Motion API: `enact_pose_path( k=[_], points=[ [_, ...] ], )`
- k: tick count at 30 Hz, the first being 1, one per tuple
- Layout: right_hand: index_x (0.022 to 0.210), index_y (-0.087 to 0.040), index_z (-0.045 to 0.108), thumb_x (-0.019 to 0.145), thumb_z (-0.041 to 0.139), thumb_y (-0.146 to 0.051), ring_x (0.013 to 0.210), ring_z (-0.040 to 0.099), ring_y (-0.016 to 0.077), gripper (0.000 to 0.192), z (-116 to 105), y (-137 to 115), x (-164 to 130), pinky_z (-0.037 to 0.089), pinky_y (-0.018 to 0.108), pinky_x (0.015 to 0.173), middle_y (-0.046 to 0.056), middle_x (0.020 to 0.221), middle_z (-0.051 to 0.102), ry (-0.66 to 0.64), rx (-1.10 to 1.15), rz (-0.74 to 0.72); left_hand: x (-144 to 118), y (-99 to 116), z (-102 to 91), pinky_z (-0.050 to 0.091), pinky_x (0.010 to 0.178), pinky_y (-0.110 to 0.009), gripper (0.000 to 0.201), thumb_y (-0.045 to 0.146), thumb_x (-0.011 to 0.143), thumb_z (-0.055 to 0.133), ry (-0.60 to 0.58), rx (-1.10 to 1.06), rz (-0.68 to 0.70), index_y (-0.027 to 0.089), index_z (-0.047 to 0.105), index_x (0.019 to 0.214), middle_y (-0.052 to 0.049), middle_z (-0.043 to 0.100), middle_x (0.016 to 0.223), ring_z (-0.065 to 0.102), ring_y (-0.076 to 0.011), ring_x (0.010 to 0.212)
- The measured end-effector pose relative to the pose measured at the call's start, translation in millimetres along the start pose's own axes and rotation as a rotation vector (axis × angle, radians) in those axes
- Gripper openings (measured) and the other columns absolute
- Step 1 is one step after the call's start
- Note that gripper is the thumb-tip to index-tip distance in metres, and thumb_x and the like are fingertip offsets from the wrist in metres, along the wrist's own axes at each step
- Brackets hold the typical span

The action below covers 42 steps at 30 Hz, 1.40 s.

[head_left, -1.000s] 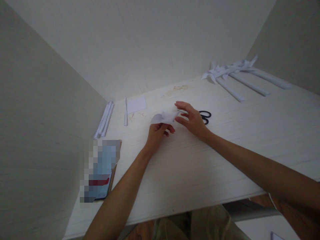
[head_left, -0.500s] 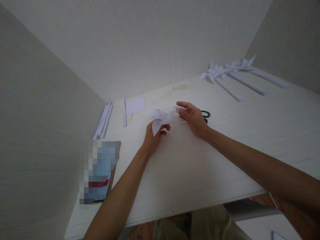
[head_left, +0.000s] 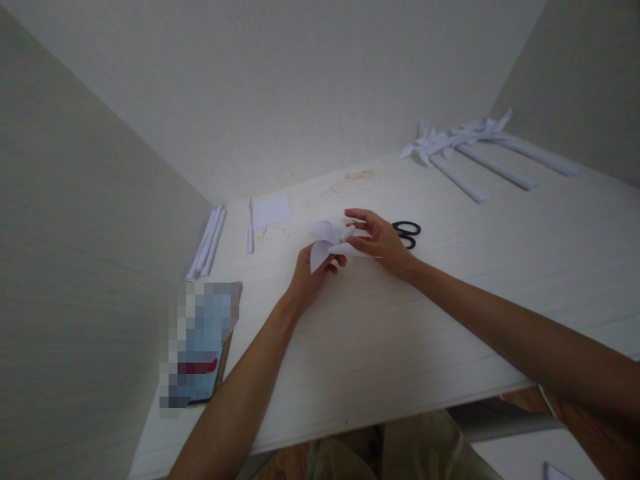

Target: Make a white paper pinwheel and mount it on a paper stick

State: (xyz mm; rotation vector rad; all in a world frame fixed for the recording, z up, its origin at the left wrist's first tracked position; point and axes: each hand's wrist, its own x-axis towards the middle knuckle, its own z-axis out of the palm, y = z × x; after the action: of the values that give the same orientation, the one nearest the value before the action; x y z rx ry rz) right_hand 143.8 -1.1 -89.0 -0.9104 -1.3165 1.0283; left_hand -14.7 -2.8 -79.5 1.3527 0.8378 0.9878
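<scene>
A white paper pinwheel head (head_left: 324,248) with curled blades is held above the table, between both hands. My left hand (head_left: 311,272) grips it from below and the left, its fingers partly hidden behind the paper. From the right, my right hand (head_left: 376,239) has its thumb and fingertips closed on another corner of the same pinwheel. A thin pale strand or edge shows beneath the right hand. Black-handled scissors (head_left: 407,229) lie just behind the right hand, their blades hidden by it.
Several finished paper pinwheels (head_left: 440,143) with rolled paper sticks (head_left: 500,167) lie at the back right. Rolled paper tubes (head_left: 207,243), a thin paper roll (head_left: 249,230) and a paper square (head_left: 271,211) lie at left. A phone (head_left: 205,347), partly blurred, rests near the left wall.
My right hand has moved left and closed on the pinwheel's right side, folding a blade toward the centre. More of the scissor handles shows. My left hand has barely shifted.
</scene>
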Motion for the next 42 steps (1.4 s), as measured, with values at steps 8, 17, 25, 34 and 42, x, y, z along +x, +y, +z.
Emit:
enact_pose_path(
  k=[8,17,25,34,42],
  points=[
    [0.103,-0.024,0.054,0.059,0.067,-0.047,0.097,0.055,0.0194,0.051,-1,-1,2,0.048,0.037,0.081,0.008,0.117,0.052,0.084,0.040,0.044,2,2,1.9,0.036,0.045,-0.018,0.008,0.022,0.065,0.059,0.084,-0.111,-0.026,0.015,0.055,0.063,0.001,0.054,0.058,0.049,-0.0077,0.053],
    [0.100,-0.023,0.055,0.066,0.062,-0.044,0.090,0.057,0.0161,0.040,-1,2,3,0.048,0.034,0.077,0.006,0.112,0.055,0.149,0.001,0.066,1,5,4.1,0.035,0.044,-0.019,0.006,0.019,0.063,0.058,0.130,-0.143,-0.029,0.016,0.053,0.061,0.001,0.053,0.055,0.047,-0.0076,0.050],
    [0.091,-0.023,0.056,0.068,0.059,-0.043,0.087,0.057,0.0160,0.030,-2,2,4,0.047,0.032,0.072,0.004,0.103,0.058,0.205,0.106,0.148,4,2,2.6,0.036,0.043,-0.018,0.006,0.017,0.060,0.057,0.162,-0.105,-0.016,0.015,0.056,0.055,0.002,0.055,0.051,0.047,-0.0067,0.046],
    [0.089,-0.021,0.056,0.079,0.033,-0.061,0.076,0.061,0.0198,0.047,-3,-13,0,0.049,0.036,0.072,0.008,0.084,0.064,-0.147,0.575,0.492,3,1,2.1,0.039,0.042,-0.017,0.008,0.018,0.063,0.058,0.292,0.180,0.120,0.015,0.061,0.057,0.002,0.058,0.051,0.050,-0.0070,0.046],
    [0.092,-0.015,0.053,0.083,0.030,-0.056,0.070,0.062,0.0172,0.048,-9,-22,0,0.050,0.030,0.067,0.008,0.075,0.063,-0.243,0.890,0.662,3,8,6.6,0.038,0.039,-0.016,0.007,0.016,0.061,0.060,0.311,0.242,0.116,0.013,0.061,0.056,0.002,0.058,0.047,0.049,-0.0063,0.041]
  ],
)
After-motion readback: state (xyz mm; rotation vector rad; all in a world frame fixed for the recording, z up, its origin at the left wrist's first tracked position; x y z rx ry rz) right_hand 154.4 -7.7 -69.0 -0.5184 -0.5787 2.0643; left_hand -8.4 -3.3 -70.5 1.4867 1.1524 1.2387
